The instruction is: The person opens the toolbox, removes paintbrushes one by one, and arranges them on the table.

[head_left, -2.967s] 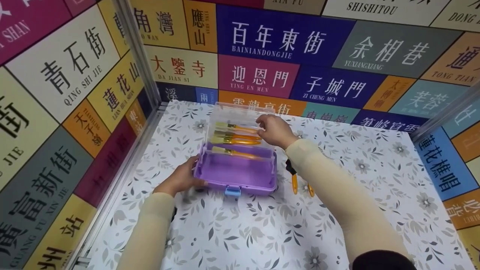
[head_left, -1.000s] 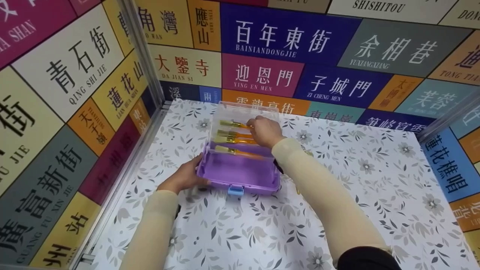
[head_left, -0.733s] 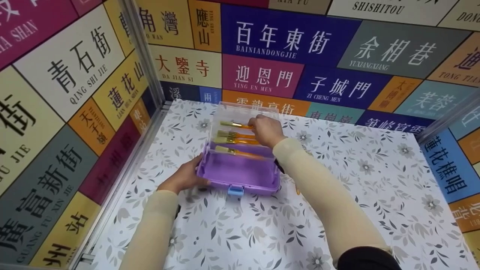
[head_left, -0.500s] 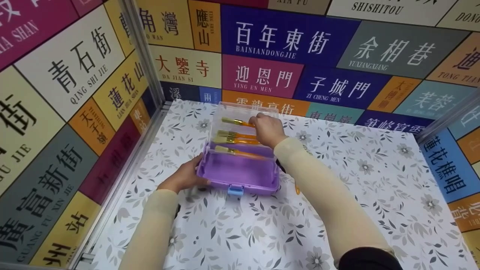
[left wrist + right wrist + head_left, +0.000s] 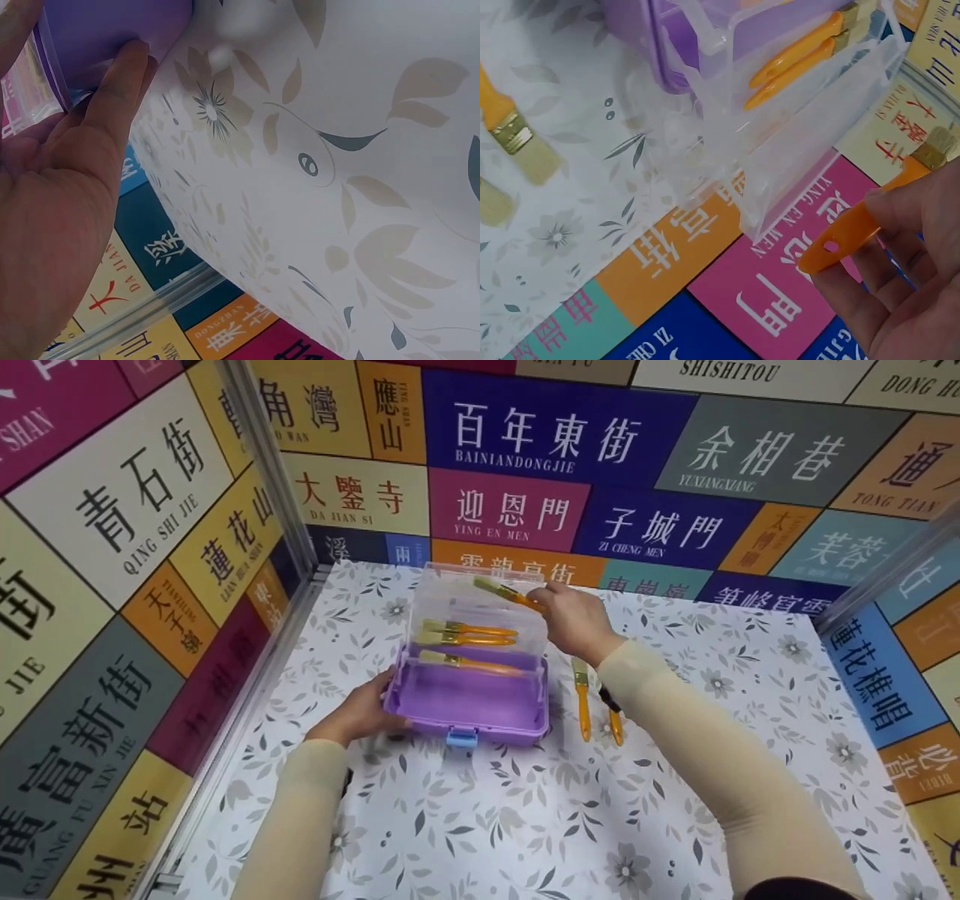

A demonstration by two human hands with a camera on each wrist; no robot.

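Observation:
A purple toolbox stands with its clear lid raised, holding trays of paintbrushes. My left hand grips its left side; in the left wrist view the fingers lie against the purple wall. My right hand holds a paintbrush by its orange handle, above the upper tray and apart from it; the right wrist view shows the handle's end between thumb and fingers. Two brushes lie together in the middle tray, and another brush lies in the lower one.
Right of the box, two more paintbrushes lie on the flower-patterned tabletop, one partly hidden by the right forearm. A blue latch sits at the box's front. Walls with printed signs enclose the table at the back and sides.
My right hand has lifted a brush out of the upper tray and moved up and right with it, tilting it. The left hand keeps its hold on the box.

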